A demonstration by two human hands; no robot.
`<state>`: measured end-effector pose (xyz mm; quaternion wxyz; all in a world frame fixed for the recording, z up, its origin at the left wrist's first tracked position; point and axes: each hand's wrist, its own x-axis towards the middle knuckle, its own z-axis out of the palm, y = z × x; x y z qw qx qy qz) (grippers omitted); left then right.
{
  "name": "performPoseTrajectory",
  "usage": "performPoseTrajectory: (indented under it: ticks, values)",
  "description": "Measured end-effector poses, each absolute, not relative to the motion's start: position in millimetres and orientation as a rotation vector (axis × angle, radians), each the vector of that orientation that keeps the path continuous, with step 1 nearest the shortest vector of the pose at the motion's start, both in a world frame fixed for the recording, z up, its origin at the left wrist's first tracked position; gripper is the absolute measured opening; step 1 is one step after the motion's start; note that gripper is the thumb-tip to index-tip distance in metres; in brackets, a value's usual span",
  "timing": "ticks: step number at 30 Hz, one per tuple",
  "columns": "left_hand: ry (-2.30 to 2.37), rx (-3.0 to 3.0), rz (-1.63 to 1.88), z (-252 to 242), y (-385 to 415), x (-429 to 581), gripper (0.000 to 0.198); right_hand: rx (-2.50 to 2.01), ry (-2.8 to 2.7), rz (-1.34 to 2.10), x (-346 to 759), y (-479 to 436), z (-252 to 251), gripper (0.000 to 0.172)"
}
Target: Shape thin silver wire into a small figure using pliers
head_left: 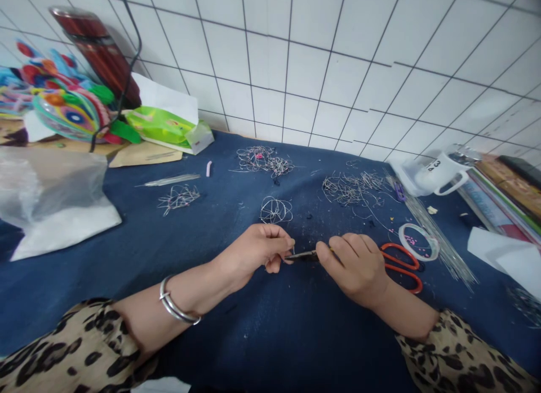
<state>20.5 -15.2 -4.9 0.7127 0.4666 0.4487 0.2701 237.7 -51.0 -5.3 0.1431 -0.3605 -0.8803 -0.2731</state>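
My left hand is pinched shut on a thin piece of wire at its fingertips, over the blue cloth. My right hand is closed round a small dark plier-like tool whose tip points left and meets the left fingertips. Just beyond the hands lies a small coil of thin wire. Red-handled scissors lie right behind my right hand. A silver bangle circles my left wrist.
Tangles of wire lie at the back middle, back right and left. A tape roll, straight wire bundle, white mug and books sit right. A clear bag, green packet and colourful ornaments sit left.
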Motion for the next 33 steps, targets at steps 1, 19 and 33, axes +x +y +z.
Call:
performPoseTrajectory:
  ticks: [1, 19, 33]
  values:
    - [0.997, 1.040, 0.597, -4.5, -15.2, 20.6, 0.017, -1.040, -2.538, -0.783, 237.5, -51.0, -5.1, 0.017]
    - [1.170, 1.621, 0.657, 8.2, -23.2, 17.3, 0.015, -1.253, -2.622, -0.547, 225.2, -56.2, -3.4, 0.014]
    - [0.939, 2.546, 0.973, -8.8, -34.3, 13.5, 0.012, -1.414, -2.528, 0.219, 228.4, -53.1, -11.1, 0.023]
